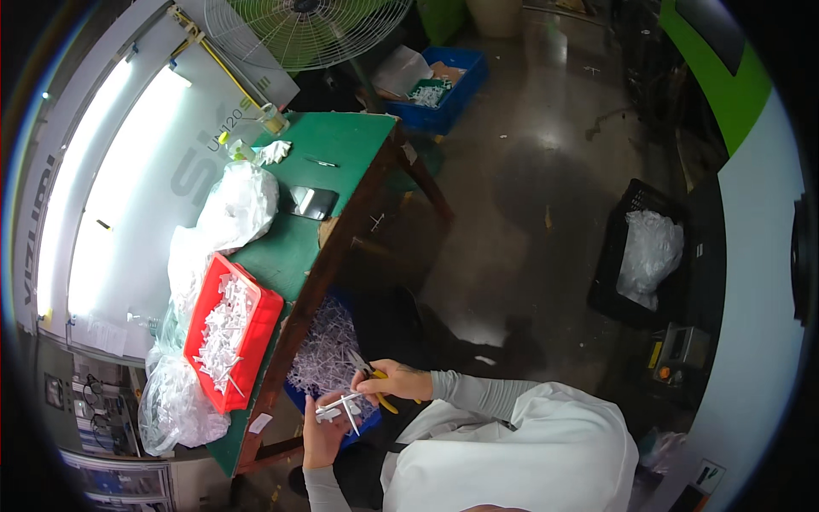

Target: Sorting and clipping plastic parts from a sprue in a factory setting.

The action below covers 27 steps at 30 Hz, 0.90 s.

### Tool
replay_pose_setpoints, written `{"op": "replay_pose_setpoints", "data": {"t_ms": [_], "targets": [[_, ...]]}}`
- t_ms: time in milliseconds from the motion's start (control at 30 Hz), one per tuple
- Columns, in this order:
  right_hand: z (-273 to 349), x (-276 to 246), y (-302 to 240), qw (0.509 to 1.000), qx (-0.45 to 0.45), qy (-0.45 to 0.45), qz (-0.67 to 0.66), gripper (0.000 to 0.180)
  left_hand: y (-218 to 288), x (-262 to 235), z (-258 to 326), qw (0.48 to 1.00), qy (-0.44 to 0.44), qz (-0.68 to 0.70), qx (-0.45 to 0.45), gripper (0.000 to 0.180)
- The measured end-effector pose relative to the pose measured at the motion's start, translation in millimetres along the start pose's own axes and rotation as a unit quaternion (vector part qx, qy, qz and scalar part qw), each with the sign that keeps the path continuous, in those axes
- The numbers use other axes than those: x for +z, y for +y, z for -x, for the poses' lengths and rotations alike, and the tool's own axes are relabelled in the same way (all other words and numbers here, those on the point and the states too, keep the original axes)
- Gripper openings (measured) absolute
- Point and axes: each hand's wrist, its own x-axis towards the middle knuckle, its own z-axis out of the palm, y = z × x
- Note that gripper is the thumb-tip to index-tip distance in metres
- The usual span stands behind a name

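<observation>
My left hand (322,439) is closed on a white plastic sprue (352,416) with cross-shaped arms and small parts on it. Yellow-handled pliers (380,375) sit in my right hand (397,383), their dark jaws pointing up and left. The fingertips of that hand are at the upper end of the sprue; whether they also pinch it I cannot tell. Just beyond both hands, below the table edge, a blue bin (372,421) holds a heap of thin white plastic scraps (322,346). A red bin (271,309) full of small white plastic parts (223,328) stands on the table to the left.
The green table (358,141) carries plastic bags (243,205), a phone (312,203), a pen (322,162) and a white glove (274,153). A fan (307,26) and a blue crate (465,85) are beyond. At right lies a black crate (603,277) with a clear bag.
</observation>
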Motion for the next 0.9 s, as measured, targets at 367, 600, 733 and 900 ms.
{"op": "replay_pose_setpoints", "data": {"t_ms": [367,600,733,900], "targets": [[-11.4,8.2,-27.1,0.999,-0.045,-0.013,0.019,0.039,23.7,-1.4,32.6,0.993,-0.072,-0.089,-0.040,0.012],[-5.5,48.4,-29.1,0.988,-0.087,0.113,0.056,0.055,34.7,14.2,45.5,0.978,-0.045,-0.173,0.103,0.014],[-14.6,60.5,-49.1,0.971,-0.127,0.108,0.168,0.046,49.2,13.8,55.2,0.959,-0.115,-0.248,0.071,0.016],[-54.6,91.2,-74.7,0.912,-0.273,0.161,0.261,0.034,95.1,-16.9,51.1,0.922,-0.030,-0.240,0.301,0.014]]}}
